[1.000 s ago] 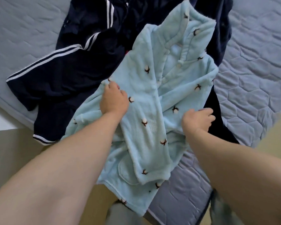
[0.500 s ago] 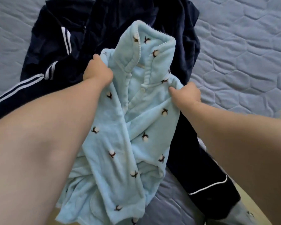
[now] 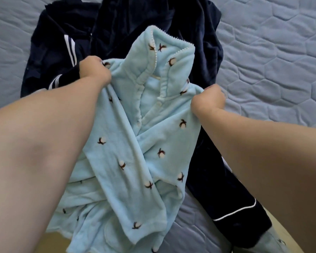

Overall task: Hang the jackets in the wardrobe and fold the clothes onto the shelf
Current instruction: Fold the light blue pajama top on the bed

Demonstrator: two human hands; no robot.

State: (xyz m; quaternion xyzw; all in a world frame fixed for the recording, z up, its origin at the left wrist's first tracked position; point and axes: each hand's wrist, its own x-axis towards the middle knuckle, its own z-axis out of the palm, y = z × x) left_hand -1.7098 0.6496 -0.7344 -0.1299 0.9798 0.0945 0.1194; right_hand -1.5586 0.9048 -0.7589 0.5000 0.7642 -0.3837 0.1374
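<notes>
Both hands hold a pale blue fleece jacket [image 3: 135, 136] up by its shoulders over the bed [image 3: 274, 57], the left hand [image 3: 94, 71] and the right hand [image 3: 208, 99] each with fingers curled tight into the cloth beside the collar. Under and behind it lies a heap of dark navy clothes [image 3: 128, 21], one with white stripes [image 3: 69, 50] at the left, and a navy piece with white piping [image 3: 233, 214] trails off the bed's near edge at the right.

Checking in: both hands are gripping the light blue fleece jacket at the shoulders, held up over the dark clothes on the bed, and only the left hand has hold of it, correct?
Not quite. Both hands hold it: the head view shows the left hand and the right hand each gripping the light blue fleece jacket near the shoulders, over the dark clothes on the bed.
</notes>
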